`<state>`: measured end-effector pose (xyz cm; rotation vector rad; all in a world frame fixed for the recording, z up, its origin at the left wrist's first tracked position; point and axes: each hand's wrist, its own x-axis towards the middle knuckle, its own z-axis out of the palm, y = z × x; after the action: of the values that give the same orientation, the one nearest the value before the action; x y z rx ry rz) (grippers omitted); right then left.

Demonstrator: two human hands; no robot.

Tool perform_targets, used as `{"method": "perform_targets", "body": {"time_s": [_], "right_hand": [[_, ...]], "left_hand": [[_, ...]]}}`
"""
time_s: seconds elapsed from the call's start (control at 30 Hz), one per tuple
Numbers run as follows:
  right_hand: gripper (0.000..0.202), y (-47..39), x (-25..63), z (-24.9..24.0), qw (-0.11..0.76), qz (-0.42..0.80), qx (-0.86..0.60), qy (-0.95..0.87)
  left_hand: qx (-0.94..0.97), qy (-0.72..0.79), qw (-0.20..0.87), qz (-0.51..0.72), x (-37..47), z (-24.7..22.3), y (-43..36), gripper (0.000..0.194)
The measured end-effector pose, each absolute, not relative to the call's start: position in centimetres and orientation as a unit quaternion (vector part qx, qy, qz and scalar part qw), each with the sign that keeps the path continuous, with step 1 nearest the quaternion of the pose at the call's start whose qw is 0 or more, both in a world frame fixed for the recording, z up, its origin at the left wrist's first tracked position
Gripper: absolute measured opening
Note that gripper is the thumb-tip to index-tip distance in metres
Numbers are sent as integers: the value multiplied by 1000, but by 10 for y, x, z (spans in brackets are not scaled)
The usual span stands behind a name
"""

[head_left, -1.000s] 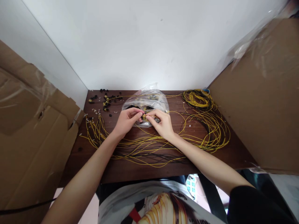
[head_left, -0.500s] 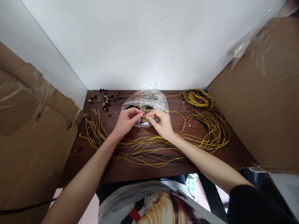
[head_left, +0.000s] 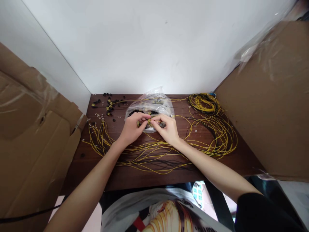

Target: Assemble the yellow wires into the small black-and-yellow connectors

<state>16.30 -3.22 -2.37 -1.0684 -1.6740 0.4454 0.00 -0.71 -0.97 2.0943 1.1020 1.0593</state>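
My left hand [head_left: 134, 128] and my right hand [head_left: 167, 128] meet over a clear plastic bag [head_left: 161, 96]. Thumb and fingers of each are pinched together. Between the fingertips shows a small yellow part [head_left: 149, 121], too small to make out fully. The bag holds several black and yellow pieces, partly hidden by my hands. Beneath my wrists, a long bundle of yellow and black wires [head_left: 149, 147] runs across the brown table [head_left: 135, 182]. One thin yellow wire [head_left: 154, 138] trails from near my fingers towards the right.
Small black and yellow parts [head_left: 109, 109] lie scattered at the back left, near white-tipped wire ends [head_left: 98, 116]. A coil of yellow and black wire [head_left: 204, 102] sits at the back right. Cardboard sheets [head_left: 36, 138] flank the table on both sides, with a white wall [head_left: 154, 45] behind.
My hands stay over the bag. The fingertips have shifted slightly, and more of the small yellow part now shows between them.
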Motion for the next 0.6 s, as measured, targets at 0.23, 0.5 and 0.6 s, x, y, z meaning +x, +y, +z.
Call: {"method": "perform_targets", "body": {"time_s": [0.23, 0.5, 0.6], "right_hand": [[12, -32, 163, -25, 542, 237, -447, -671], [18, -31, 167, -20, 592, 305, -420, -617], [16, -20, 174, -22, 610, 291, -441, -590]], "left_hand": [[695, 381, 446, 416, 1, -8, -7, 24], [600, 373, 515, 486, 1, -7, -6, 27], [602, 376, 511, 486, 1, -13, -4, 27]]}}
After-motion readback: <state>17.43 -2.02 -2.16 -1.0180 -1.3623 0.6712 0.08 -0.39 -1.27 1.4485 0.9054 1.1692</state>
